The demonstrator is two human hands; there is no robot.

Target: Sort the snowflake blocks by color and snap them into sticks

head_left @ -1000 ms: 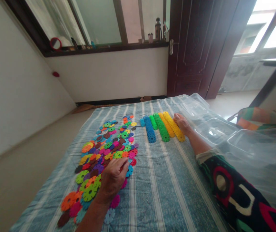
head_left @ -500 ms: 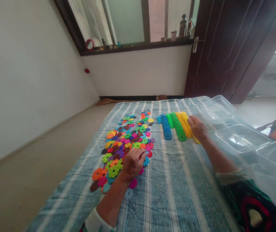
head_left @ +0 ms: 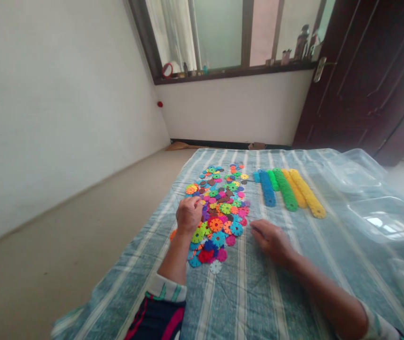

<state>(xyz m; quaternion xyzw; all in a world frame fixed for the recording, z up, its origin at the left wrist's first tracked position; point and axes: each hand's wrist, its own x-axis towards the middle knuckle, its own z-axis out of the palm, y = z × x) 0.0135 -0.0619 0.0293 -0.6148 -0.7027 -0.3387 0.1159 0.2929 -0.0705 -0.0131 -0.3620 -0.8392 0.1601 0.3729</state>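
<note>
While left hand (head_left: 189, 215) and right hand (head_left: 272, 242) flank disc pile (head_left: 216, 225) mid-frame, picking seems the step; both grips curled, can't tell if holding; next move needs single-disc pinch

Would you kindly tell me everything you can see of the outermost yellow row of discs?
The outermost yellow row is a long strip of overlapping round discs with notched edges, plastic by their look. It lies on the striped cloth, slanting from far left to near right. A shorter yellow row runs close along its left side; whether they touch is hard to tell. The right hand, nearer the camera, is apart from it.
</note>
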